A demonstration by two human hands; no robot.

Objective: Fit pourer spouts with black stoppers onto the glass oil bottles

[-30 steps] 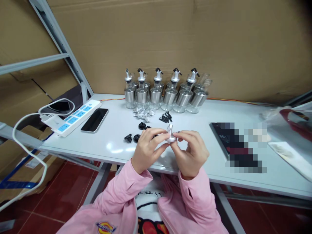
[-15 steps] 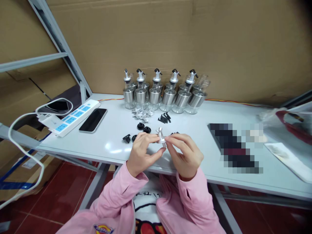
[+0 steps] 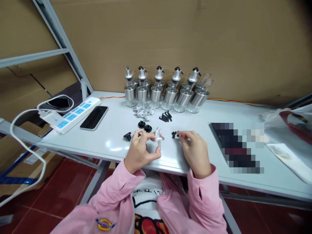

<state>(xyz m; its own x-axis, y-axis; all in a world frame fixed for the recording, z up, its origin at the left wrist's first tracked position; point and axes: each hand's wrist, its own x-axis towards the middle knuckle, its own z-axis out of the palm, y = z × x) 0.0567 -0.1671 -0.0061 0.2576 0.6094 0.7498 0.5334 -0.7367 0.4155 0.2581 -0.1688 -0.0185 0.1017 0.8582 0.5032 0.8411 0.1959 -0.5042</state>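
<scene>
My left hand (image 3: 140, 151) pinches a silver pourer spout (image 3: 158, 137) between thumb and fingers, holding it upright above the table with its stem down. My right hand (image 3: 195, 149) is closed in a pinch at a cluster of small black parts (image 3: 174, 134), one of them at its fingertips. Black round stoppers (image 3: 147, 128) lie just beyond my left hand, some partly hidden by it. Farther back are several loose silver spouts (image 3: 143, 112) and a little pile of black spout levers (image 3: 165, 116).
Glass bottles with steel sleeves (image 3: 156, 94) stand in rows at the back, several topped with pourers. To the left lie a phone (image 3: 94, 118) and a white power strip (image 3: 75, 115) with a cable. A blurred-out dark object (image 3: 234, 146) and a white strip (image 3: 289, 161) lie right.
My right hand has let go of the spout and moved right to the small black parts. My left hand keeps the spout, shifted slightly left.
</scene>
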